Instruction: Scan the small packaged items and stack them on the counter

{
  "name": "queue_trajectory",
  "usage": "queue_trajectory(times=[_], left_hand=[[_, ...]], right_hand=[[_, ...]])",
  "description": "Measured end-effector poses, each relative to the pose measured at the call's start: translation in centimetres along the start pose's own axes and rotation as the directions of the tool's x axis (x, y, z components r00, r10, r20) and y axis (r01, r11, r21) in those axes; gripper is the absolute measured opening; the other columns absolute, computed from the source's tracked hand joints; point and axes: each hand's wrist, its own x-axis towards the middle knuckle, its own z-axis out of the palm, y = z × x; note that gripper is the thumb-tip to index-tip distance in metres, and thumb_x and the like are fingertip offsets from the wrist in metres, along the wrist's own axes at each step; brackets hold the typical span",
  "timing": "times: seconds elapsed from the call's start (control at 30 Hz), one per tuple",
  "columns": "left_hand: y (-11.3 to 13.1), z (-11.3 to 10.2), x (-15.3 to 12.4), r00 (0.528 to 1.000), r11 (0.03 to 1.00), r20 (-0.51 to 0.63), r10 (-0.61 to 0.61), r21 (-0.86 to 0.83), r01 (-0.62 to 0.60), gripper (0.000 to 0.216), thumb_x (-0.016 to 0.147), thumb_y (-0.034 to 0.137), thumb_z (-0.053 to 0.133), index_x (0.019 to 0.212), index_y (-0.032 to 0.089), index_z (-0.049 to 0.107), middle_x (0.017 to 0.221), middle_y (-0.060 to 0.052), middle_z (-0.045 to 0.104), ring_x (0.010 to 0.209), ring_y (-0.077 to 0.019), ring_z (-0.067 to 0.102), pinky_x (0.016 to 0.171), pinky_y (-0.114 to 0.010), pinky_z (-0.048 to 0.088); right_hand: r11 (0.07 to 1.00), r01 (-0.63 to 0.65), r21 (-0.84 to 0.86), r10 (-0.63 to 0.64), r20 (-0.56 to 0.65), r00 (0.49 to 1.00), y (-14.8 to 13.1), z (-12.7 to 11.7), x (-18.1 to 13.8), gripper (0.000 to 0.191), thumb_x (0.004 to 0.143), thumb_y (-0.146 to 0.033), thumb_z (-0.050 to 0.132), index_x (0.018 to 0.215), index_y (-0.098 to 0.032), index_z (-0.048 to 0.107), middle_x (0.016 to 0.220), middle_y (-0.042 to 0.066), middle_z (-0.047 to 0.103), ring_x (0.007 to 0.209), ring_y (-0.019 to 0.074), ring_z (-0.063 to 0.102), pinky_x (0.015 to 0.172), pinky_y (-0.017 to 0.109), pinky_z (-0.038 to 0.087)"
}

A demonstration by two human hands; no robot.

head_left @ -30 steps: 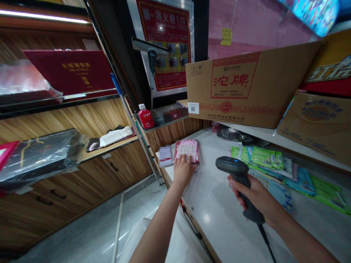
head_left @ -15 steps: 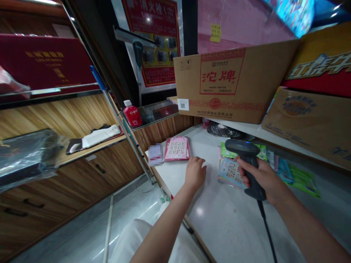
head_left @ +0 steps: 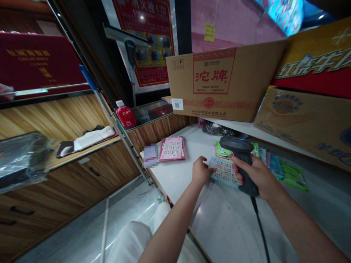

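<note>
My right hand [head_left: 256, 174] is wrapped round the grip of a black barcode scanner [head_left: 239, 156], whose head points left over the white counter [head_left: 219, 219]; its cable runs down toward me. My left hand [head_left: 201, 171] reaches to the left edge of a blue printed sheet [head_left: 225, 171] lying under the scanner, thumb and fingers pinching its corner. A stack of pink code cards [head_left: 172, 149] lies further left on the counter, apart from both hands.
A small blurred card [head_left: 150, 155] sits at the counter's left edge. Green and blue leaflets [head_left: 285, 168] spread to the right under a shelf bearing large cardboard boxes [head_left: 219, 86]. A red bottle [head_left: 124, 115] stands on a glass case; wooden cabinets [head_left: 68, 171] line the left.
My left hand has left the pink cards and moved right to the blue sheet. The scanner in my right hand has shifted left and up over that sheet.
</note>
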Motion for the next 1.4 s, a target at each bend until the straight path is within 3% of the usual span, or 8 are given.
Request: queue_trajectory(times=[0.1,0.2,0.27,0.37,0.47,0.7,1.23,1.4], left_hand=[[-1.1,-1.3,0.4,0.987,0.958,0.091,-0.134,-0.244,0.152,0.024,0.061,0.019,0.079,0.078,0.015,0.064,0.052,0.002,0.056,0.047,-0.0123,0.052,0.05,-0.024,0.039],[-2.0,-3.1,0.6,0.915,0.805,0.346,-0.206,-0.472,0.36,0.015,0.066,0.023,0.073,0.065,0.013,0.062,0.045,0.002,0.052,0.038,-0.0091,0.044,0.041,-0.021,0.035],[-2.2,-4.6,0.5,0.894,0.711,0.398,-0.207,-0.566,0.417,0.014,0.066,0.023,0.071,0.066,0.013,0.061,0.049,-0.001,0.057,0.042,-0.0105,0.05,0.041,-0.021,0.04],[-2.4,-6.6,0.1,0.938,0.591,0.298,-0.177,-0.73,0.343,0.018,0.065,0.02,0.069,0.08,0.013,0.063,0.068,-0.007,0.068,0.056,-0.0143,0.062,0.051,-0.024,0.051],[-2.8,-7.5,-0.4,0.986,0.506,0.115,-0.117,-0.848,0.159,0.034,0.061,0.017,0.072,0.093,0.014,0.062,0.092,-0.009,0.072,0.073,-0.0171,0.068,0.068,-0.03,0.058],[-5.2,-6.7,-0.7,0.965,0.574,-0.255,-0.057,-0.8,-0.177,0.051,0.057,0.029,0.08,0.101,0.015,0.058,0.101,-0.009,0.07,0.086,-0.0201,0.069,0.08,-0.037,0.057],[-6.4,-6.2,-0.2,0.931,0.667,-0.364,-0.029,-0.701,-0.253,0.047,0.059,0.025,0.075,0.102,0.014,0.061,0.102,-0.009,0.071,0.088,-0.0218,0.068,0.081,-0.035,0.054],[-6.4,-6.2,-0.2,0.942,0.616,-0.331,-0.058,-0.754,-0.227,0.047,0.061,0.027,0.076,0.103,0.016,0.058,0.103,-0.009,0.07,0.086,-0.0201,0.068,0.081,-0.037,0.055]], right_hand=[[1.0,0.001,-0.018,-0.001,0.019,1.0,-0.2,0.4,-0.2,0.046,0.063,-0.053,0.08,0.083,-0.02,0.055,0.053,-0.008,0.053,0.038,0.0069,0.045,0.034,0.019,0.039],[0.999,-0.01,-0.044,0.011,0.026,1.0,-0.2,0.7,-0.5,0.049,0.062,-0.054,0.079,0.087,-0.019,0.056,0.054,-0.008,0.053,0.039,0.0072,0.045,0.033,0.019,0.039],[0.999,-0.022,-0.049,0.024,0.024,0.999,-0.1,0.9,-0.7,0.048,0.063,-0.053,0.078,0.09,-0.019,0.057,0.055,-0.008,0.053,0.039,0.007,0.045,0.033,0.019,0.039],[0.999,-0.019,-0.038,0.021,0.048,0.999,0.3,1.0,-0.8,0.045,0.067,-0.051,0.077,0.093,-0.019,0.057,0.056,-0.008,0.054,0.04,0.0069,0.045,0.034,0.019,0.04],[0.999,0.003,-0.049,0.001,0.081,0.997,0.8,1.3,-0.9,0.043,0.069,-0.051,0.074,0.093,-0.019,0.057,0.056,-0.008,0.053,0.04,0.0068,0.045,0.034,0.018,0.039],[0.981,-0.06,-0.187,0.088,0.148,0.985,2.2,2.8,-1.5,0.039,0.074,-0.051,0.067,0.094,-0.019,0.054,0.056,-0.009,0.052,0.039,0.0061,0.044,0.034,0.018,0.039],[0.962,-0.099,-0.256,0.149,0.184,0.972,3.3,3.8,-1.8,0.032,0.074,-0.049,0.066,0.084,-0.021,0.053,0.052,-0.01,0.05,0.036,0.0066,0.043,0.032,0.018,0.037],[0.963,-0.105,-0.247,0.157,0.202,0.967,3.6,3.8,-1.7,0.031,0.076,-0.048,0.065,0.084,-0.021,0.053,0.052,-0.01,0.049,0.035,0.0062,0.042,0.032,0.018,0.037]])
